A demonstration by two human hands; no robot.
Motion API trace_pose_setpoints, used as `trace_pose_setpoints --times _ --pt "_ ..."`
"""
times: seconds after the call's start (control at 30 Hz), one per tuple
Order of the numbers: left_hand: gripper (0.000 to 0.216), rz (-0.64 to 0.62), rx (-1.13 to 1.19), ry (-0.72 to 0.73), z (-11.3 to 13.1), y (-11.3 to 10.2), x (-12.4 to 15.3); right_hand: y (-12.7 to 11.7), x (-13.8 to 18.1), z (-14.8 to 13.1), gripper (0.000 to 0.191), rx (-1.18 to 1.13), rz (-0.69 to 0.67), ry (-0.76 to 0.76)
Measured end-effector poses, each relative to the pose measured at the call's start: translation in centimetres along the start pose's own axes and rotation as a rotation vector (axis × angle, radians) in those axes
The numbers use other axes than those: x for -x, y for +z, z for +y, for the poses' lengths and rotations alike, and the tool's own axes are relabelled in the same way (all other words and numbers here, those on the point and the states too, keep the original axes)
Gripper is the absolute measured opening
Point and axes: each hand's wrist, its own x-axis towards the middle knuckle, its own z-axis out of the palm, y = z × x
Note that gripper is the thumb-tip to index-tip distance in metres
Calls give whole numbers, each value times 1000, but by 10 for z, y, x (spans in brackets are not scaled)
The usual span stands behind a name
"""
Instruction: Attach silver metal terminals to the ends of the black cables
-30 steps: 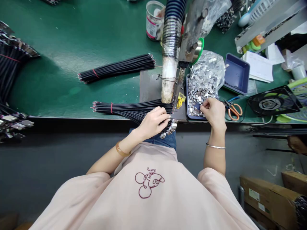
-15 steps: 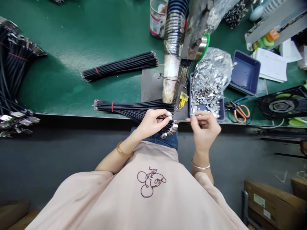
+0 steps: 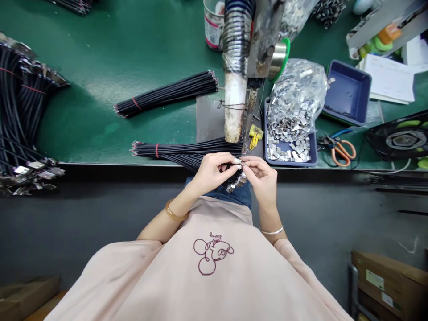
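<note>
My left hand (image 3: 217,169) pinches the end of a black cable by thumb and forefinger, just off the table's front edge. Against those fingertips meets my right hand (image 3: 261,178), also closed in a pinch; whatever is in it is too small and covered to make out. Under my left hand runs a bundle of black cables (image 3: 187,148), tied with a red band at its left end. Several cable ends with shiny metal connectors (image 3: 238,182) hang below the fingers. To the right, a blue tray (image 3: 313,154) holds loose metal connector shells (image 3: 289,149) and a clear plastic bag.
A second cable bundle (image 3: 167,92) lies behind. A taped duct hose (image 3: 233,93) and metal post stand before my hands, near a solder spool (image 3: 281,58). Orange-handled pliers (image 3: 343,153), another blue tray (image 3: 347,91) and a fan (image 3: 401,138) are right; finished-looking cables (image 3: 20,98) lie left.
My right hand has moved left from beside the tray of connector shells to meet my left fingertips. The left hand stays at the cable ends. The view has shifted slightly.
</note>
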Motion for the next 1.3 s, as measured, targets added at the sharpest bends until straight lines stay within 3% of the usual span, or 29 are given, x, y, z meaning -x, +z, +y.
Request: trace_pose_setpoints --times 0.23,0.47,0.93,1.3 --pt "11 16 -26 19 -1 0 1 -2 3 -6 7 97 3 -59" --pt "11 17 -59 60 -3 1 3 1 3 2 7 -28 8 13" --pt "7 96 -62 127 -8 7 5 4 6 1 6 -4 45 10" --pt "12 14 -67 164 -9 1 5 -2 6 2 5 2 -11 -11"
